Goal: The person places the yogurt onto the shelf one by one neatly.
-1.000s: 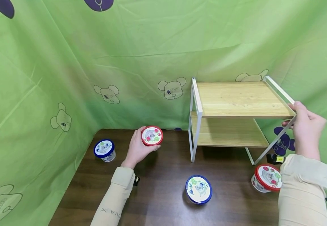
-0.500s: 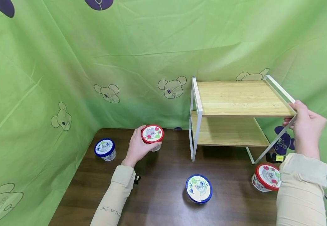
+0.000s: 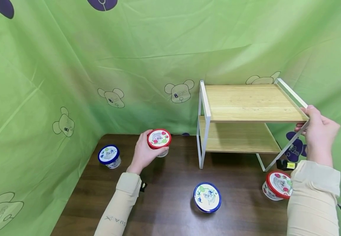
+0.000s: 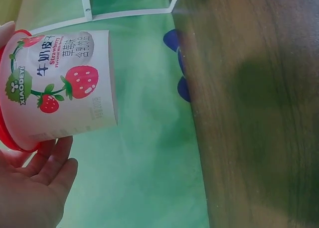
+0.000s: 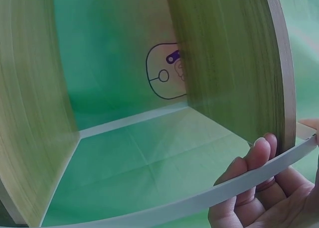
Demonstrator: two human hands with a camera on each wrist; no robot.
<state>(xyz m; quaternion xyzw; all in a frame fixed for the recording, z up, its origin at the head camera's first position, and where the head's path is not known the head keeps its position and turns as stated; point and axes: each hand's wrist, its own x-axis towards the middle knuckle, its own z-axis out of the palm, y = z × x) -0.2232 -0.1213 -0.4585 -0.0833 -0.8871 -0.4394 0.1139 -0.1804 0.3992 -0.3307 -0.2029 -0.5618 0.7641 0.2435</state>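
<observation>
Strawberry tub (image 3: 159, 138), red-lidded and white-sided, is in the left hand (image 3: 145, 152), toward the far side of the dark wooden table (image 3: 164, 200), left of the rack (image 3: 255, 103). Fingers and thumb curl about the tub close to its lid, on opposite sides, leaving the lid's top uncovered. Its base seems to be off the tabletop; in the left wrist view green cloth shows past it, and the printed strawberries face the camera.

At the far right, the right hand (image 3: 322, 131) grips the rack's pale metal frame (image 3: 205, 100) at the near right corner of the upper board, its fingers wrapped round the bar. One light wooden board lies above the other, with a gap between them.

Three more tubs are on the table: a blue-lidded tub (image 3: 109, 155) at the far left, another blue-lidded tub (image 3: 207, 197) nearer and around the middle, and a second red-lidded tub (image 3: 277, 186) at the right, partly behind the right sleeve (image 3: 314, 200). Beside that sleeve's cuff shows a black piece with a yellow label (image 3: 285, 165). Green curtain (image 3: 141, 42) printed with bear heads hangs behind and at both sides.
</observation>
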